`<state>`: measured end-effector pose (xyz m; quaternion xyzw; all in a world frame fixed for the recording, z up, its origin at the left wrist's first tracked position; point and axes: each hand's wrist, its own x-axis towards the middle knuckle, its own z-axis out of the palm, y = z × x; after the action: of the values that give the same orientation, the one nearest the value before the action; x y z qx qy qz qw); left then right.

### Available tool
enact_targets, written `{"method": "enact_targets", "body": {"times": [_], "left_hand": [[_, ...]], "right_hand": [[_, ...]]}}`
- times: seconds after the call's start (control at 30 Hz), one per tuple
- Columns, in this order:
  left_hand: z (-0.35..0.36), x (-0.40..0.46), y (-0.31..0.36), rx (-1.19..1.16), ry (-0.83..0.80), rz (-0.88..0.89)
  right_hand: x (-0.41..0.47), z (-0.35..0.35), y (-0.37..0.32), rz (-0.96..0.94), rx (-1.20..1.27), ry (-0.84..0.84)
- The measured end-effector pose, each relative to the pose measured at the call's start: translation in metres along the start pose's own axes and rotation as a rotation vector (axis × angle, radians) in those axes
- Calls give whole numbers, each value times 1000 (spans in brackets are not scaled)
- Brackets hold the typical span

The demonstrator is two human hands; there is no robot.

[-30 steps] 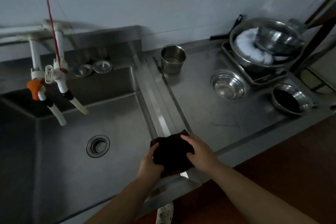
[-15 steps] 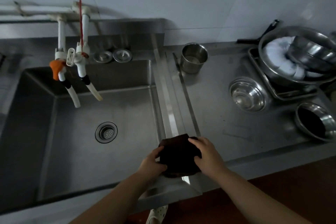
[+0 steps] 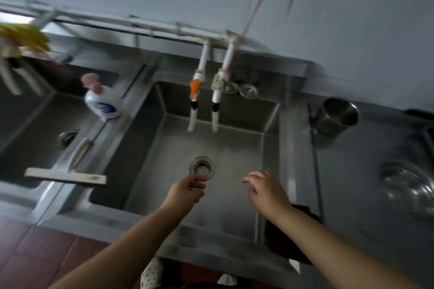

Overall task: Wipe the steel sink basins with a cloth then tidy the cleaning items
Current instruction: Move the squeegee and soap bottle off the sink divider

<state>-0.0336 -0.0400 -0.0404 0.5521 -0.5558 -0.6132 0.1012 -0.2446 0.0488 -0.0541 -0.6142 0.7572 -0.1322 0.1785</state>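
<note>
A: Far left, what's there?

B: Something yellow and blurred hangs by the wall above the left basin. On the divider between the two basins stands a white soap bottle with a pink pump, and nearer the front a pale squeegee lies across that divider, its blade reaching over the left basin.

A: And the middle?

B: The right basin, with its round drain and two white taps hanging over the back, one with an orange handle. Both bare hands hover over it. The left hand has its fingers loosely curled, holding nothing, just in front of the drain. The right hand is spread, fingers relaxed, also holding nothing.

A: Where's the cloth?

B: The dark cloth is draped on the right basin's front right rim, partly hidden under the right forearm, no hand on it.

A: Further right?

B: On the steel desk, a steel cup at the back and a steel bowl, blurred, at the edge.
</note>
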Motion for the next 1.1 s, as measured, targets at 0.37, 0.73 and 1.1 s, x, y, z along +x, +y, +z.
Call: {"method": "enact_targets", "body": {"times": [0.37, 0.73, 1.1], "left_hand": [[-225, -32, -69, -204, 334, -34], [-385, 0, -118, 16, 527, -66], [-437, 29, -132, -26, 500, -9]], "right_hand": [[106, 76, -214, -320, 12, -164], [185, 152, -383, -396, -1, -242], [225, 162, -410, -689, -470, -160]]}}
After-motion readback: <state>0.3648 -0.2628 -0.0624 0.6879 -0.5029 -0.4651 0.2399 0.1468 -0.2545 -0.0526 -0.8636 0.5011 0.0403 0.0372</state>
